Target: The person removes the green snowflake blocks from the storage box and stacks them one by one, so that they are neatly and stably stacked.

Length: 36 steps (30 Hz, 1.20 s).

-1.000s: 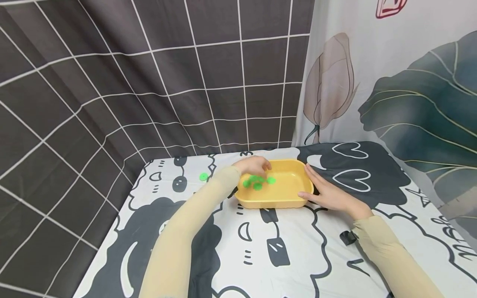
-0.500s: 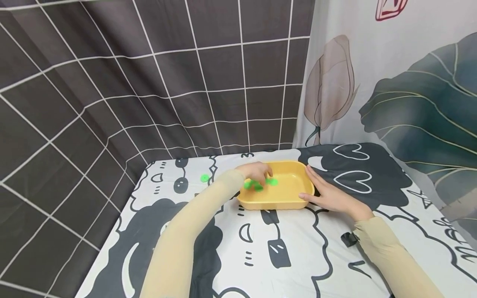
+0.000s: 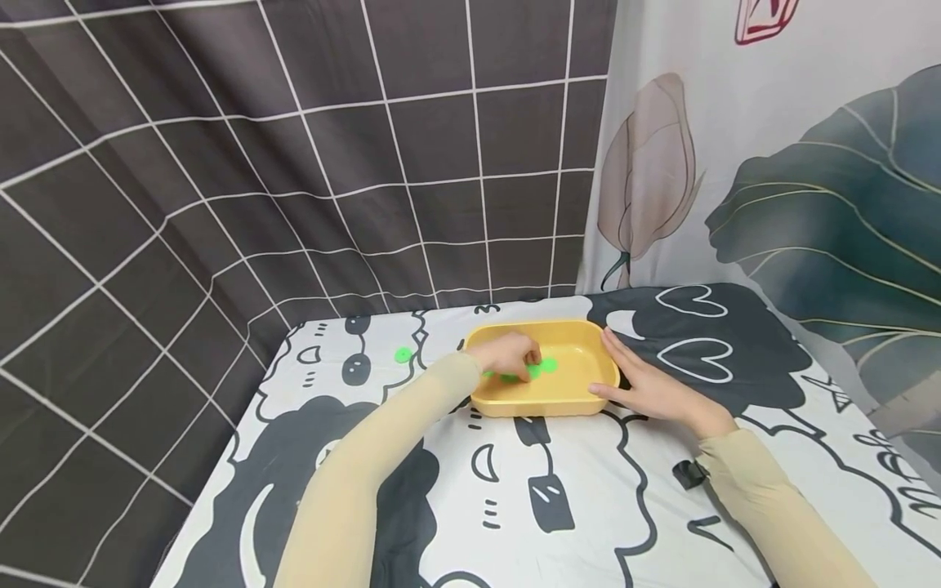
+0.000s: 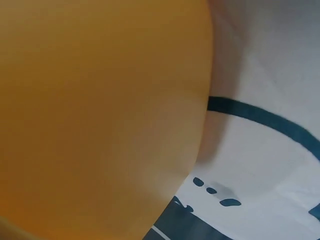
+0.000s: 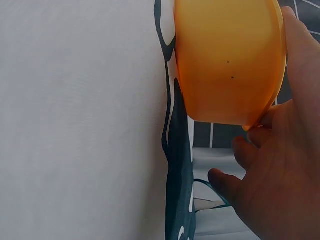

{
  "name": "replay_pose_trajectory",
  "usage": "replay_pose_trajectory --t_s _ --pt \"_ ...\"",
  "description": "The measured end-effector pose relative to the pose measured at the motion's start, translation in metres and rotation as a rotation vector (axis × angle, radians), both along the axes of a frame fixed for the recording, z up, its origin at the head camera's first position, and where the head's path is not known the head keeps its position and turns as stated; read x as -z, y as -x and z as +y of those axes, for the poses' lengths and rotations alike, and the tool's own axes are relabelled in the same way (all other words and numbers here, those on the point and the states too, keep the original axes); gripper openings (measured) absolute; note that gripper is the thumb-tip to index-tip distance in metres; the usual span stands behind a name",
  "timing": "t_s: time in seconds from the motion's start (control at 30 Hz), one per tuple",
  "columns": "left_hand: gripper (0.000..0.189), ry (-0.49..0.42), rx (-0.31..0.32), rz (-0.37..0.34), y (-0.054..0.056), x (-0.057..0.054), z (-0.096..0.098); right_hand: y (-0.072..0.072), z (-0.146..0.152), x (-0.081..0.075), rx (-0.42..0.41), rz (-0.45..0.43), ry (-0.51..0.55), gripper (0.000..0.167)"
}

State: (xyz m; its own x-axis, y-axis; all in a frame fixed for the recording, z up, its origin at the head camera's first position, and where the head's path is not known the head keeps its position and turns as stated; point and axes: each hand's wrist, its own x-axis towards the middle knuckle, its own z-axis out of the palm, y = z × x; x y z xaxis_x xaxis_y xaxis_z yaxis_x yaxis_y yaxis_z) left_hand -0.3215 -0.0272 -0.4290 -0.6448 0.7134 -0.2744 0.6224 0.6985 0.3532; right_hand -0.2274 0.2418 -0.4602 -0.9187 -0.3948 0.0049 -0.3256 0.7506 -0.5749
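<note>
A yellow tray (image 3: 544, 406) stands on the patterned cloth, with several small round green discs (image 3: 550, 365) inside. My left hand (image 3: 507, 353) reaches over its left side, fingers bent down among the discs; whether they pinch one I cannot tell. The yellow tray wall (image 4: 110, 100) fills most of the left wrist view, which hides that hand. At the tray's right end, my right hand (image 3: 647, 384) rests with thumb near the front corner and fingers along the rim. In the right wrist view, the right hand (image 5: 285, 150) touches the tray's edge (image 5: 230, 60).
Another green disc (image 3: 403, 354) lies on the cloth left of the tray. A small black object (image 3: 689, 474) sits beside the right wrist. Behind the cloth-covered surface hang a dark grid curtain (image 3: 412, 147) and a pale floral curtain (image 3: 662, 188).
My left hand has moved slightly right and nearer within the tray. The rightmost green disc has shifted a little to the right. The right hand keeps its place on the tray.
</note>
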Motion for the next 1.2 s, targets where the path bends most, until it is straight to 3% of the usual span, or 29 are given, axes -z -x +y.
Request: replay_pose_trajectory --t_s 0.6,1.2 --pt "0.026 -0.093 0.014 -0.044 -0.001 0.006 -0.002 0.0 -0.001 0.0 -0.001 -0.007 0.02 0.1" --pt "0.031 -0.261 -0.087 -0.082 0.0 -0.005 -0.016 0.0 -0.001 0.002 0.002 0.001 0.025 0.1"
